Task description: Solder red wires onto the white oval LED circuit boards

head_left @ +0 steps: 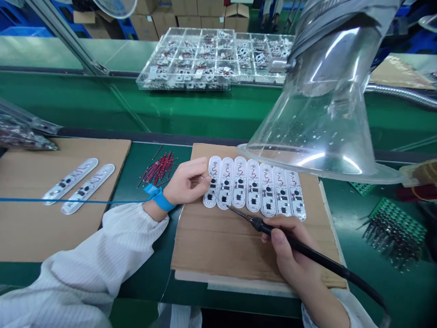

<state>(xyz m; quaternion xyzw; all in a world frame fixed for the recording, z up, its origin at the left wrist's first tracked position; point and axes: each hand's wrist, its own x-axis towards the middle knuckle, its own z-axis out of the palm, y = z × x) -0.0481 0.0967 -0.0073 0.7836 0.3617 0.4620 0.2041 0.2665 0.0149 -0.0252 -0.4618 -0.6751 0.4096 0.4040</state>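
Note:
My right hand (290,246) grips a black soldering iron (269,228) like a pen. The iron's tip is at the lower end of the second white oval circuit board from the left (225,184). My left hand (193,181), with a blue wrist strap (160,198), is closed in a pinch beside the leftmost board (213,175). A thin strand, which looks like solder wire (215,196), runs from its fingers toward the iron's tip. Several such boards lie side by side in a row, with dark chips and red wires on them.
Cardboard (218,255) lies under the boards. A pile of red wires (159,168) is left of it, and two more boards (88,189) lie on another cardboard sheet. A clear fume hood (317,132) hangs low at right. Green circuit panels (399,223) lie beyond; divided parts trays (194,59) stand behind.

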